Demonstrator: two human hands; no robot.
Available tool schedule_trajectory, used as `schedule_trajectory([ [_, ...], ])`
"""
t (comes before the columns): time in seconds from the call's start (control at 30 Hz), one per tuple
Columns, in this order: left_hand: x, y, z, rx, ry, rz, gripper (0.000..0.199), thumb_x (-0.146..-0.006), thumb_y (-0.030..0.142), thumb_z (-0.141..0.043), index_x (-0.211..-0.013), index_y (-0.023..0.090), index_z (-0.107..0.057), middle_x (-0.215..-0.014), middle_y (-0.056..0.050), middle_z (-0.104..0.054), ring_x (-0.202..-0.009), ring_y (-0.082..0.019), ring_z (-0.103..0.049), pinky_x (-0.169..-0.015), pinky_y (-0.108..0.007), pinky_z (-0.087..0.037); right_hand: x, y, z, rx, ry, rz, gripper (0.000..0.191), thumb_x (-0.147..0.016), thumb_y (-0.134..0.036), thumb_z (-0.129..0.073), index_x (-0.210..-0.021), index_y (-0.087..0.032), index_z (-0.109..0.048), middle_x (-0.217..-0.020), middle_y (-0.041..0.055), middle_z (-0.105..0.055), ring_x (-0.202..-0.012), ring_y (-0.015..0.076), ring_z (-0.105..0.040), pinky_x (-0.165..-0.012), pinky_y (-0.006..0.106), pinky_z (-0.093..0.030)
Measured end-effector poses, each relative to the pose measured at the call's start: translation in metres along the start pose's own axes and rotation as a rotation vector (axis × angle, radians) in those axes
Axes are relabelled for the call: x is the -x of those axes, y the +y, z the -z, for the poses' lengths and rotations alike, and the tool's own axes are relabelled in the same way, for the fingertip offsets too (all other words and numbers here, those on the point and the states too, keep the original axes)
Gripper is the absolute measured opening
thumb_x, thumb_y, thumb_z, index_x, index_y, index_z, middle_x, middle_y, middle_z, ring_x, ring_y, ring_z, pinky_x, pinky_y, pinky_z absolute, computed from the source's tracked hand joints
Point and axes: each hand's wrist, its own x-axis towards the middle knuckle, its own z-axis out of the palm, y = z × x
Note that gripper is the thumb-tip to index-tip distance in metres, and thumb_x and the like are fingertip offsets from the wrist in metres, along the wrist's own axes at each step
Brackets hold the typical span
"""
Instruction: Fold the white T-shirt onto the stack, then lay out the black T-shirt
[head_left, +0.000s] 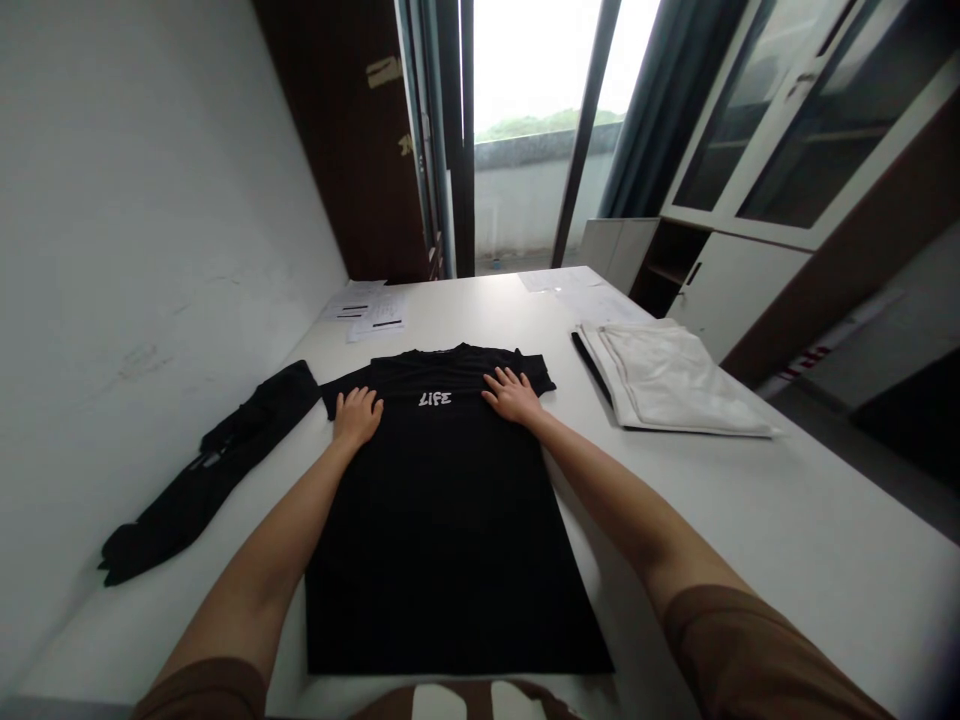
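A black T-shirt (450,530) lies spread flat on the white table, its collar at the far end and its hem close to me. White lettering (435,399) shows across its chest. My left hand (358,415) rests flat near the left sleeve, fingers apart. On the opposite side, my right hand (513,394) lies flat on the cloth beside the right sleeve, fingers spread. Neither hand grips the fabric.
Along the wall on the left lies a bundled black garment (217,470). A folded white cloth stack (667,375), with something black underneath, sits at right. Printed papers (375,315) lie at the far left of the white table (750,530); more sheets are at the far right.
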Motion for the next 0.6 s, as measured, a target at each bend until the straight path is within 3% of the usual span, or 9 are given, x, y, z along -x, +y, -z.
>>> schedule_trajectory([
  [0.13,0.031,0.014,0.019,0.132,-0.032,-0.210,0.044,-0.101,0.034,-0.037,-0.135,0.019,-0.061,-0.154,-0.008,-0.050,-0.144,-0.026,-0.039,-0.124,-0.048,-0.022,-0.001,0.000,0.000,-0.005,-0.001,-0.006,0.066,-0.103,-0.062,-0.028,-0.160,-0.029,-0.033,-0.168,0.0077,-0.021,-0.155,0.0322,-0.016,-0.122,0.057,-0.012],
  [0.33,0.121,0.022,0.066,0.436,-0.262,-0.433,0.033,-0.100,0.040,-0.043,-0.115,0.026,-0.069,-0.123,-0.006,-0.065,-0.117,-0.024,-0.057,-0.105,-0.039,-0.045,-0.005,0.002,-0.003,-0.010,-0.022,-0.006,0.068,-0.102,-0.064,-0.028,-0.160,-0.030,-0.032,-0.169,0.0074,-0.019,-0.155,0.0330,-0.014,-0.122,0.058,-0.010],
  [0.47,0.171,0.004,0.099,0.460,-0.548,-0.385,0.035,-0.098,0.049,-0.046,-0.091,0.022,-0.068,-0.097,-0.004,-0.066,-0.090,-0.021,-0.061,-0.084,-0.031,-0.047,-0.005,0.002,-0.006,-0.005,-0.004,-0.001,0.067,-0.102,-0.063,-0.027,-0.160,-0.029,-0.032,-0.169,0.0077,-0.020,-0.154,0.0332,-0.015,-0.122,0.059,-0.011],
  [0.6,0.201,-0.036,0.118,0.500,-0.807,-0.249,0.044,-0.096,0.059,-0.047,-0.083,0.021,-0.066,-0.082,-0.001,-0.065,-0.075,-0.018,-0.059,-0.070,-0.027,-0.043,-0.004,0.000,-0.007,0.000,0.003,0.010,0.067,-0.103,-0.062,-0.028,-0.160,-0.029,-0.032,-0.168,0.0080,-0.020,-0.154,0.0338,-0.016,-0.122,0.059,-0.012],
])
